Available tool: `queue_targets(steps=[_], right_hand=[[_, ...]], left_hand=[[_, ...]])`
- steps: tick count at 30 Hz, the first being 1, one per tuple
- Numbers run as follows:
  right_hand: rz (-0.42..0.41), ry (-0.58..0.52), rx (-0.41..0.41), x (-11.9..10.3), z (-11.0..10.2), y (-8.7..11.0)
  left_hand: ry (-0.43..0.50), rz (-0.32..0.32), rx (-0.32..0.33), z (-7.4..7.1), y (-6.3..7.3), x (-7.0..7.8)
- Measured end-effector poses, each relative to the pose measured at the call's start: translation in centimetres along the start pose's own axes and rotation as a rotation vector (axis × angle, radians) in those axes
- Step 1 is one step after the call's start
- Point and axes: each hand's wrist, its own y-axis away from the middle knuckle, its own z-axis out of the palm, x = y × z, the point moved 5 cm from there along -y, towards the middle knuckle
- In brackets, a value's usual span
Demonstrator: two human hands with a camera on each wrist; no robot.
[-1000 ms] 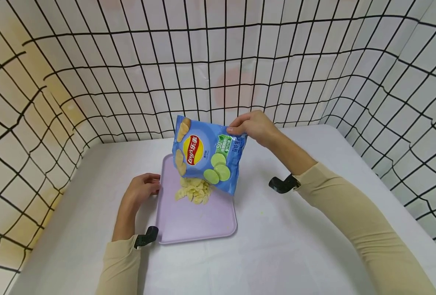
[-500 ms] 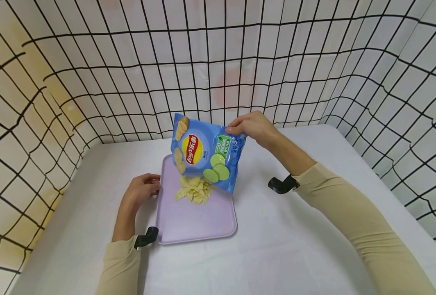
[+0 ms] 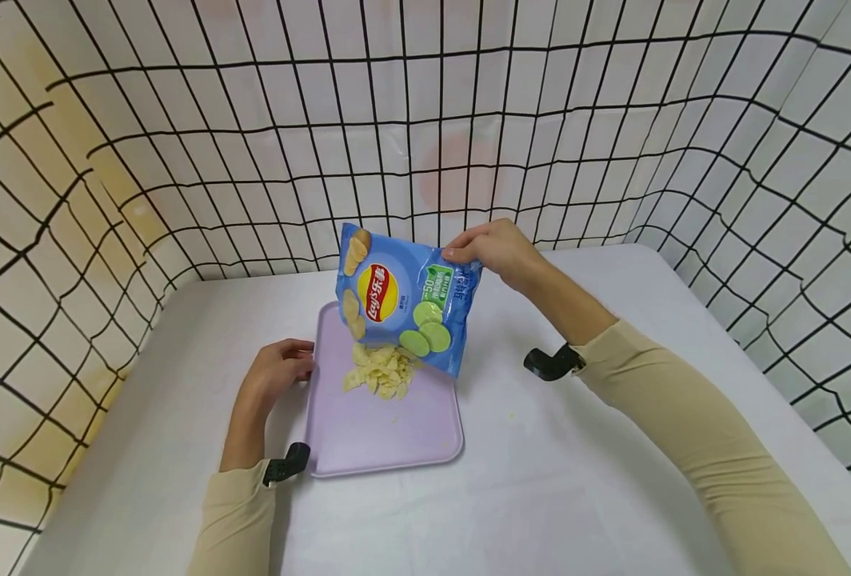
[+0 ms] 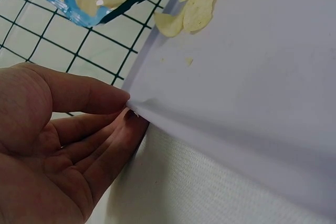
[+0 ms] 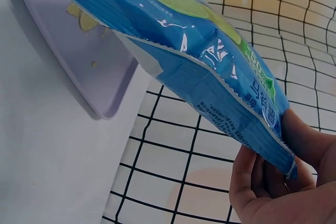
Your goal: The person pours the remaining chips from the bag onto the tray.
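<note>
My right hand (image 3: 499, 250) pinches a blue Lay's chip bag (image 3: 407, 280) by its upper right corner. The bag hangs tilted over the far part of a lilac tray (image 3: 375, 436), printed front toward me. Below the bag's lower edge, a heap of potato chips (image 3: 381, 373) lies on the tray; the bag covers the heap's far side. At the tray's left edge is my left hand (image 3: 276, 372). The left wrist view shows its thumb (image 4: 100, 96) on top of the rim and the other fingers underneath, pinching the tray (image 4: 262, 77).
The tray rests on a table with a white cloth (image 3: 577, 480). A black wire grid (image 3: 440, 124) stands along the back and both sides, close behind the bag. Small crumbs (image 4: 189, 61) lie on the tray near the heap. A black wrist camera (image 3: 551, 362) sticks out from the right sleeve.
The bag has swayed slightly left and then back right in my right hand. My left hand keeps its hold on the tray's edge, and the chip heap looks the same.
</note>
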Motion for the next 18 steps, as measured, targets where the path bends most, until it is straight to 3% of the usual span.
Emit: queue_targets(steps=[18], right_hand=[[-0.03,-0.011,-0.006,0.18,-0.05,-0.07]], left_hand=[[0.018,-0.007,0.004,0.07,0.25,0.04]])
